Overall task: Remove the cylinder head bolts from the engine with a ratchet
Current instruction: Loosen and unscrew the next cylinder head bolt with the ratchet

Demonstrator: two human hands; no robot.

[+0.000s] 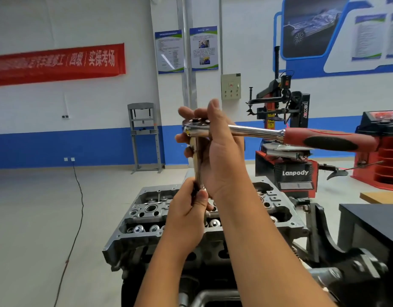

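Head view, and the fingers are busy: the right hand (pixel 215 149) is raised high, fingers curled round the polished chrome head of the ratchet (pixel 257 131), thumb pointing up behind it. Below, the left hand (pixel 186 216) pinches the lower end of the extension bar (pixel 198 160), fingers and thumb closed tight on the slim, shiny steel rod. Whether a bolt hangs in its tip, I cannot tell; the fingers hide it.

The ratchet lies almost level, its long axis running out to the right, smooth chrome shaft giving way to a chunky red grip with a black rubbery inset. The bar drops straight down from the ratchet's head, long axis upright, so tool and bar make an L, held in the air above the engine.

Both forearms rise from the bottom edge, bare, the right crossing over in front.

Under the hands sits the cylinder head (pixel 146 209), dull grey cast metal, boxy, with round bores and bright valve-spring caps along its near-left edge. Beyond it to the right, a red and black tyre changer (pixel 295 173) marked Lanpody.
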